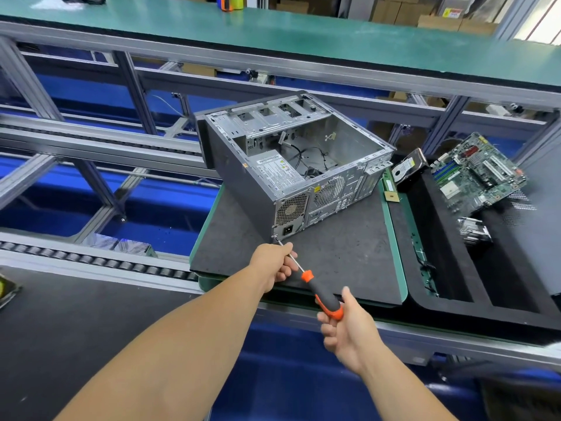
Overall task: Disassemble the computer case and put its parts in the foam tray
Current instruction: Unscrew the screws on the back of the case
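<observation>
On the dark foam mat [334, 247] before us lies the computer case [291, 165], open side up, its rear panel turned toward us and its side cover off; the power supply [277, 173] sits inside at the near corner, loose cables beyond it. At the case's lowest rear corner, just past our fingers, the tip of our screwdriver [315, 287] meets a screw [275, 237]; the case itself is touched by neither hand, only by the tool. Our left hand [273, 265] has its fingers curled round the bare metal shaft close to the tip, pinching it between thumb and fingertips; our right hand [343, 326] grips the orange and black handle, fingers wrapped under it and thumb raised along its side; both hands are closed on the tool. To the right of the mat stands the black foam tray [455, 268]; a motherboard [476, 174] lies tilted across its far end, a hard drive [408, 170] leans at its far left corner, and a metal heatsink [473, 230] rests near the middle.
</observation>
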